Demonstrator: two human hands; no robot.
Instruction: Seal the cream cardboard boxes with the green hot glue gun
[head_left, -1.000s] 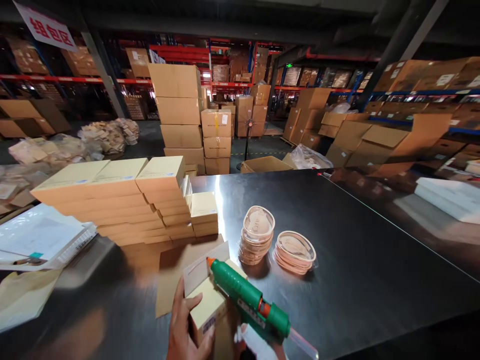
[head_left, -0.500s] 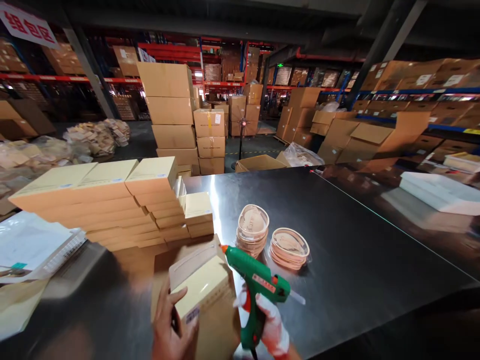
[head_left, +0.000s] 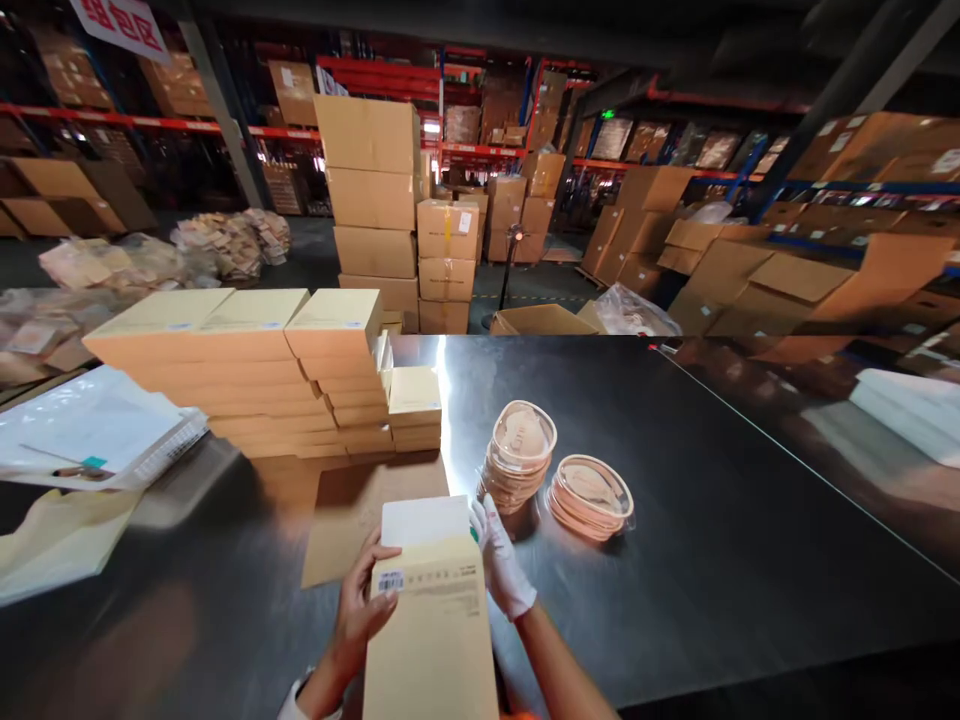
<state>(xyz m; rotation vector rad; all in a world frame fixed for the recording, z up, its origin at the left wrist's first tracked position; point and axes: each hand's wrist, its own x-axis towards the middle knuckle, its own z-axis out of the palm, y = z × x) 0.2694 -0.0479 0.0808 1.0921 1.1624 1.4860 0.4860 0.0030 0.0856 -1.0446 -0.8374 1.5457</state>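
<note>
A long pale-yellow flat box [head_left: 435, 630] with a barcode label and an open white flap stands near the table's front edge. My bare left hand [head_left: 361, 605] grips its left side near the barcode. My white-gloved right hand [head_left: 502, 565] holds its right upper edge. Only a small green spot shows beside that hand; the green glue gun is otherwise out of sight. Just beyond the box lie two stacks of round pinkish discs in clear packs [head_left: 520, 455] [head_left: 590, 495].
Tall stacks of pale-yellow boxes [head_left: 247, 370] fill the table's left. A brown cardboard sheet [head_left: 352, 510] lies under the box. White papers [head_left: 90, 430] lie at far left. The shiny dark table [head_left: 712, 520] stretches right. Cartons and racks stand behind.
The green glue gun, held up in my right hand before, has gone from view. The box has turned face-up lengthwise toward me, and both hands now hold it.
</note>
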